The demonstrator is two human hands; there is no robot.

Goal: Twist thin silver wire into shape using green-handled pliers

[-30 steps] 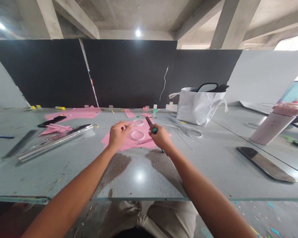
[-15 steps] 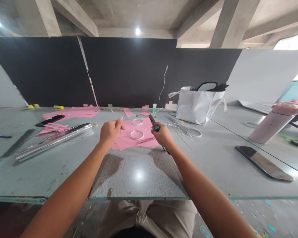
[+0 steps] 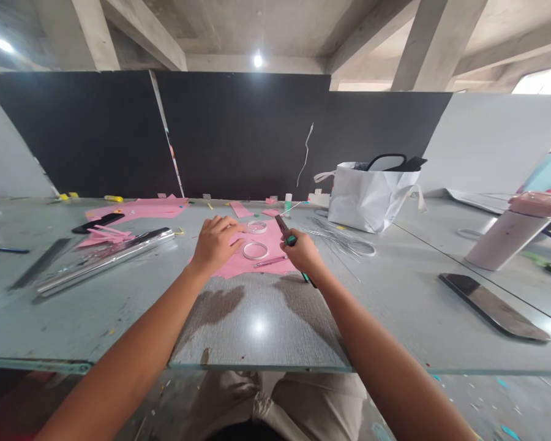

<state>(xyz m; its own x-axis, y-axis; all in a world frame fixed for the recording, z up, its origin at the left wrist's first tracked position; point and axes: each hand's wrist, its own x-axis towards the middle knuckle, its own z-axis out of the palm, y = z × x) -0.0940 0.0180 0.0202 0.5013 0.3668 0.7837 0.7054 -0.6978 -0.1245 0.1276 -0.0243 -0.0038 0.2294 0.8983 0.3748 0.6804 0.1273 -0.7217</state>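
Note:
My right hand (image 3: 305, 252) is wrapped round a pair of pliers (image 3: 282, 225) with black and green handles, the jaws pointing up and away. A thin white wire (image 3: 292, 207) shows by the jaw tip; whether the jaws grip it I cannot tell. My left hand (image 3: 217, 244) is open, fingers stretched to the right over the left part of the pink paper (image 3: 232, 264). Two white rings lie on this sheet, a nearer ring (image 3: 256, 251) and a farther ring (image 3: 256, 227). A pink pen-like tool (image 3: 270, 262) rests below the pliers.
Loose wires (image 3: 337, 236) lie right of my right hand, before a white bag (image 3: 371, 199). Farther right are a phone (image 3: 493, 306) and a pink-lidded bottle (image 3: 500, 236). On the left are a shiny foil roll (image 3: 105, 263), pink scraps (image 3: 105, 236) and a ruler (image 3: 41, 263).
My left hand has opened from closed fingers and moved slightly right, its fingers now stretched toward the rings. My right hand still grips the pliers in nearly the same place.

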